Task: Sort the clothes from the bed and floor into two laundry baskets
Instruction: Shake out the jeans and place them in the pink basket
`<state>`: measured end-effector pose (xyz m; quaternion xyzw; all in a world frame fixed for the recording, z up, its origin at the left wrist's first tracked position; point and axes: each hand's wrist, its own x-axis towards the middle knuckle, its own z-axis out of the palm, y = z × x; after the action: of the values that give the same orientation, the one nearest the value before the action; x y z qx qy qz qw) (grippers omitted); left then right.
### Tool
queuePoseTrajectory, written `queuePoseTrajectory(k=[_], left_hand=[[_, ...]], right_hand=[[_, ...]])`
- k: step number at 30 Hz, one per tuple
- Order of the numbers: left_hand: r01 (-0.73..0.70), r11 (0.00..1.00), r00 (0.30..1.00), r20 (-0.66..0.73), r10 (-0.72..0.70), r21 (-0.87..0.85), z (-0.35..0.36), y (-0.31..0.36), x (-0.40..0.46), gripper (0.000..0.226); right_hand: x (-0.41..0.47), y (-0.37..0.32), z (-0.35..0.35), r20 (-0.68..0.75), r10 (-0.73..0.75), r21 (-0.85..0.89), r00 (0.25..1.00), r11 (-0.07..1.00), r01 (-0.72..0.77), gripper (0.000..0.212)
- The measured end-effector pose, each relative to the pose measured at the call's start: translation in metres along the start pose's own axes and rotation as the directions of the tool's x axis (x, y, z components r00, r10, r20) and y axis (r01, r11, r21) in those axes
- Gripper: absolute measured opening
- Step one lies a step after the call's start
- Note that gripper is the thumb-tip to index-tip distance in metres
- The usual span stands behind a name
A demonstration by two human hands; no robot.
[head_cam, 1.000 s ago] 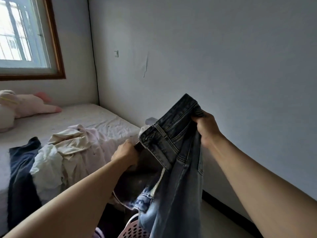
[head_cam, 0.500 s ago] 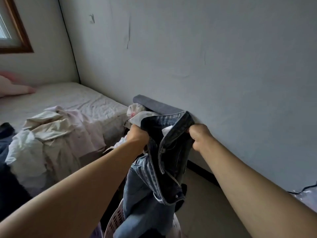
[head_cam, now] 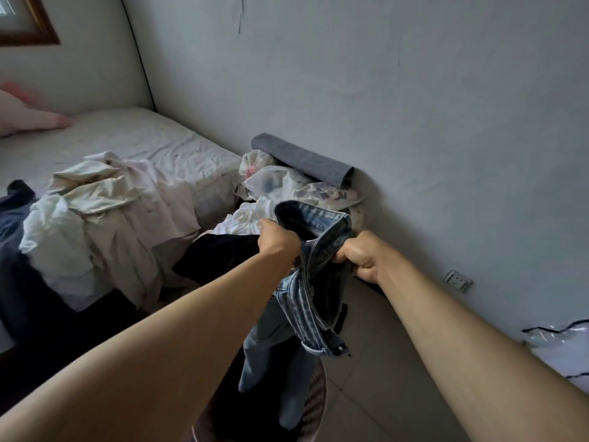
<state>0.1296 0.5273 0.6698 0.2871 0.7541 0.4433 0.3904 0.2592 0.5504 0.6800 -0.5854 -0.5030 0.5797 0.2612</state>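
Your forearms and the hanging blue denim jeans (head_cam: 287, 339) hide most of the perforated plastic laundry basket (head_cam: 314, 400). The blurred pink soft shape (head_cam: 28, 114) runs off the left edge.

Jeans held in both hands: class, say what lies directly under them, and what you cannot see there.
Under the jeans a basket shows only part of its slatted rim. The hanging legs and the left arm cover its inside, so its contents cannot be seen.

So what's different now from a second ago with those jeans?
Both hands, left hand and right hand, have lowered the jeans toward the basket below, bunching the waistband. Both still grip it; the clothes on the bed lie unchanged.
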Motion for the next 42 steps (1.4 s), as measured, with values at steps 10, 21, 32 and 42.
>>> queuePoseTrajectory(k=[10,21,32,42], left_hand=[[0.047,0.99,0.997,-0.071,-0.038,0.135,-0.015,-0.076,0.003,0.025],[0.134,0.873,0.937,0.227,-0.265,0.469,-0.003,-0.227,0.046,0.048],[0.223,0.76,0.888,0.193,-0.417,0.611,0.016,-0.307,0.043,0.053],[0.26,0.716,0.882,0.141,-0.449,0.648,0.03,-0.373,0.074,0.057]], right_hand=[[0.019,0.081,0.052,0.111,0.071,0.096,0.991,0.992,-0.081,0.045],[0.068,0.233,0.108,0.089,0.285,-0.519,0.954,0.831,-0.2,0.079],[0.058,0.29,0.095,0.223,0.378,-0.58,0.898,0.792,-0.19,0.066],[0.087,0.371,0.095,0.207,0.429,-0.686,0.879,0.704,-0.182,0.066]])
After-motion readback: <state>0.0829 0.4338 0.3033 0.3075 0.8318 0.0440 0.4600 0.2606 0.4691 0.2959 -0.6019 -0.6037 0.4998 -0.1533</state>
